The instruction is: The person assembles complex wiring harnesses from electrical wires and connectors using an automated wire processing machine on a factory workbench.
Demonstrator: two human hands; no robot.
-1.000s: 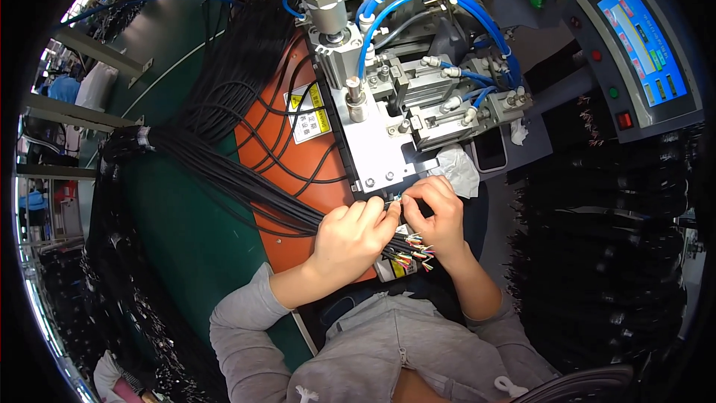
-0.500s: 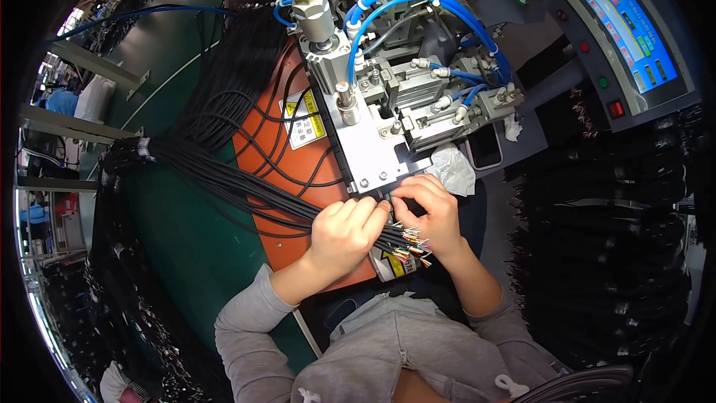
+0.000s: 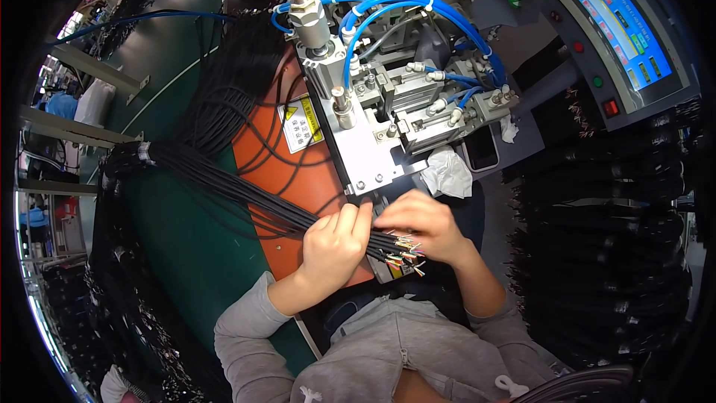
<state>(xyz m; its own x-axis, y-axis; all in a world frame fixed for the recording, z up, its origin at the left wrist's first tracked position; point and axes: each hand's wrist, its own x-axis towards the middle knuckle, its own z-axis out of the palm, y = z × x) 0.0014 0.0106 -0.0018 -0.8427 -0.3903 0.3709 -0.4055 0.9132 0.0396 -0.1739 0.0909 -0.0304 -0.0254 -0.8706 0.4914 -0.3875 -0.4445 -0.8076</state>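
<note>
My left hand (image 3: pixel 334 248) is closed around a bundle of black cables (image 3: pixel 224 183) that runs from the left across an orange mat (image 3: pixel 287 175). The bundle's stripped ends (image 3: pixel 403 251), with coloured wires showing, stick out just right of that hand. My right hand (image 3: pixel 421 222) rests on those ends, fingers pinching a cable near the front edge of a metal pneumatic machine (image 3: pixel 373 127) with blue air hoses (image 3: pixel 388 7).
A control panel with a lit screen (image 3: pixel 623 26) stands at the upper right. A crumpled white tissue (image 3: pixel 446 173) and a dark phone (image 3: pixel 482 148) lie beside the machine. More black cables hang at the right (image 3: pixel 597 254) and lie piled at the upper left (image 3: pixel 231 82).
Both hands have stayed on the cable ends in front of the machine, shifting only slightly. The camera view has tilted a little.
</note>
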